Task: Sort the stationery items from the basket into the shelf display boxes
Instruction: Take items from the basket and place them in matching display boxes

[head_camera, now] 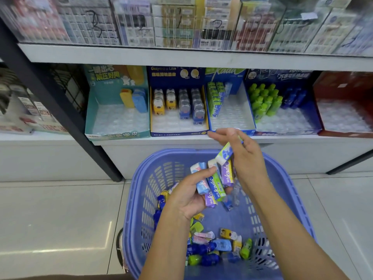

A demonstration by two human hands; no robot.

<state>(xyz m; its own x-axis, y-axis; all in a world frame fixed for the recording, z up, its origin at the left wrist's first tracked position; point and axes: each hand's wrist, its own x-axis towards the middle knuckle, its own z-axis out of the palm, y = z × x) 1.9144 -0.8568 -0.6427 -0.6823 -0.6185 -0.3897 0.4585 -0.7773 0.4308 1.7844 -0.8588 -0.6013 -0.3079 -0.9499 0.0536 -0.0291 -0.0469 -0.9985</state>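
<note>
My left hand holds a bunch of Kada eraser packs in blue, green and purple, above the blue plastic basket. My right hand pinches one pale green and white eraser pack just above that bunch. Loose stationery pieces lie mixed on the basket's bottom. On the shelf behind, the blue Kada display box holds a row of green packs at its left side. Beside it stand a teal box, a navy box with yellow and blue items and a box of green and blue bottles.
A red display box stands at the far right of the shelf. Above, an upper shelf carries rows of boxed goods behind clear fronts. A dark metal upright slants at the left. The floor is pale tile.
</note>
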